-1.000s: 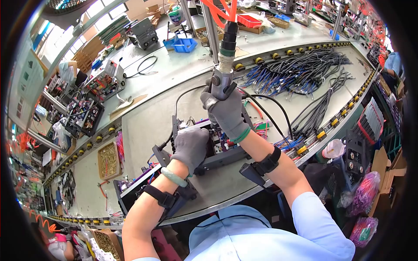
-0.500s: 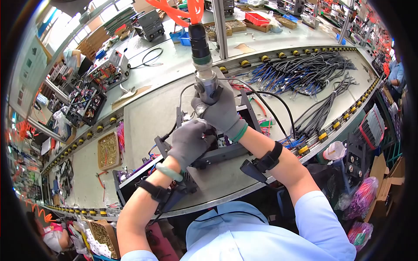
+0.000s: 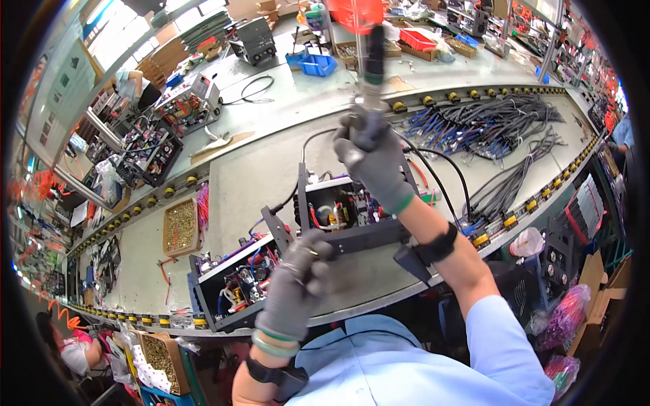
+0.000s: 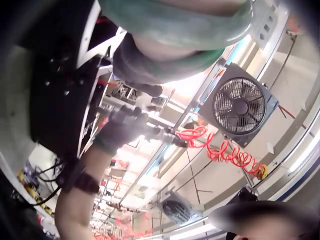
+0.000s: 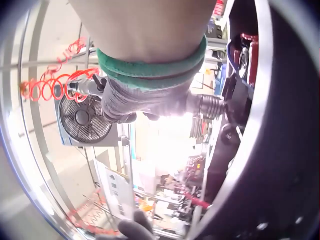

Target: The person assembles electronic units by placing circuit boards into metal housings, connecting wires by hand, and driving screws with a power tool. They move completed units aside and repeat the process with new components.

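My gloved right hand (image 3: 379, 162) grips a pneumatic driver (image 3: 369, 111), held upright over the right part of an open metal chassis (image 3: 365, 237) with wiring and boards inside. In the right wrist view, the driver's ribbed lower end (image 5: 212, 106) comes out below the gloved hand (image 5: 145, 102), near the dark chassis. The gloved left hand (image 3: 294, 291) is in front of the chassis, off its parts, with fingers bent and blurred; whether small pieces lie in them is unclear. A second open chassis (image 3: 237, 287) sits left of that hand.
A tray of small brass-coloured parts (image 3: 181, 227) lies at the left. Bundles of black and blue cables (image 3: 481, 125) lie at the right. Roller tracks (image 3: 152, 201) edge the work surface. Black cables arch behind the chassis, and an orange air hose (image 3: 355, 13) hangs above.
The left hand has pulled back from the chassis toward the body, uncovering the inside. The right hand, with the driver, has risen slightly; the whole head view has shifted.
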{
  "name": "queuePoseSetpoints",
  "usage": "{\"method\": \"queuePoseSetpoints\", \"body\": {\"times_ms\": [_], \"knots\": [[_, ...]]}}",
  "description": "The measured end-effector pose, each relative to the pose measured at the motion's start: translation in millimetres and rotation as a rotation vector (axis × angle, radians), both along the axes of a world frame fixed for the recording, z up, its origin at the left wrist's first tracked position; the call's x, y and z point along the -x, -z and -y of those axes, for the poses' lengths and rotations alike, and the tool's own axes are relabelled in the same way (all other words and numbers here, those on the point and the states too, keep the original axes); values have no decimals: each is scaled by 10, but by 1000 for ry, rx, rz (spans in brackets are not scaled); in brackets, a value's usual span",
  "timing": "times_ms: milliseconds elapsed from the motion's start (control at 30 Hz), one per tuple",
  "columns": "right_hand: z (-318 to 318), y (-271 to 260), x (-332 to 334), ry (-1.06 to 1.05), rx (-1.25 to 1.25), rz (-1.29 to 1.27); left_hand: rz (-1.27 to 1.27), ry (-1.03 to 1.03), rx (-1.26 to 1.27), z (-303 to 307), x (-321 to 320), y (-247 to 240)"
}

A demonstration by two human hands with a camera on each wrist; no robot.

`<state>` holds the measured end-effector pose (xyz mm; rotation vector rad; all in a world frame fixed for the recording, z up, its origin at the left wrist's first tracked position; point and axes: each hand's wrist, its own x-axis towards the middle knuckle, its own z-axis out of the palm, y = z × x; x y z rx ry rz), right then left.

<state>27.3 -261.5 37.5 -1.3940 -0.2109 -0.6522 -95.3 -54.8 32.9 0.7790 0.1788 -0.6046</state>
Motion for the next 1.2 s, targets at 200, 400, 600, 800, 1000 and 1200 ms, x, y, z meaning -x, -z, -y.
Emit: {"method": "queuePoseSetpoints", "body": {"times_ms": [200, 400, 600, 800, 1000, 1200], "knots": [[89, -607, 1022, -534, -592, 135, 25, 207, -33, 388, 108, 194], [62, -360, 1271, -475, -545, 308, -7, 121, -47, 500, 70, -23], [-118, -313, 1195, -541, -667, 351, 150, 59, -78, 219, 53, 150], [-273, -293, 1192, -379, -585, 308, 202, 3, -49, 282, 31, 89], [-185, -297, 1232, -456, -626, 353, 151, 10, 27, 229, 52, 274], [-272, -305, 1277, -344, -494, 296, 111, 15, 180, 318, 15, 329]]}}
